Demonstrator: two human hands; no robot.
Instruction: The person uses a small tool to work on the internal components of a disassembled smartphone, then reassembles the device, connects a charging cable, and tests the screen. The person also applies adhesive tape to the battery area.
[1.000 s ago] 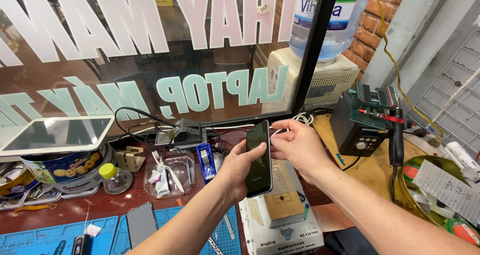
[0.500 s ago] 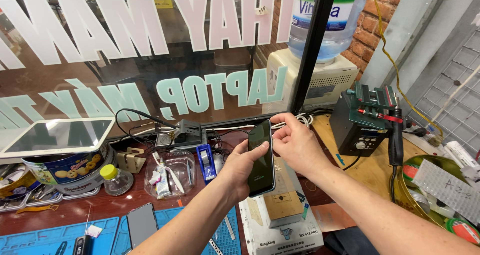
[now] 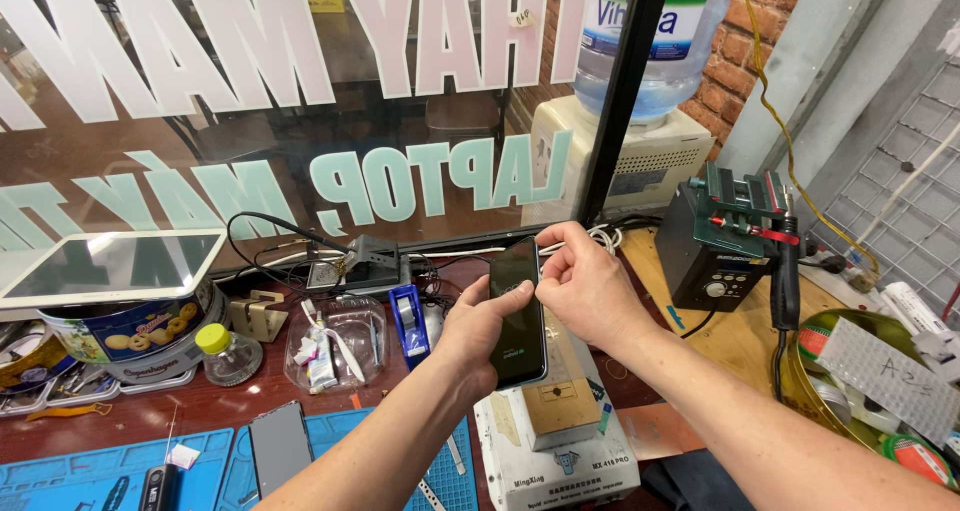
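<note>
The left hand [image 3: 478, 333] cradles a slim black smartphone [image 3: 518, 312] from its left edge, long axis nearly upright above the bench [image 3: 240, 403], while the right hand [image 3: 585, 286], just right of it, pinches the glossy glass near its top right edge.

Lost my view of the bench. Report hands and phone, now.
Left hand grips dark phone upright. Right hand pinches its upper edge. Phone held above white machine; nothing between.

black phone [image 3: 518, 311], blue mat [image 3: 60, 471], yellow-capped bottle [image 3: 226, 355]
</note>
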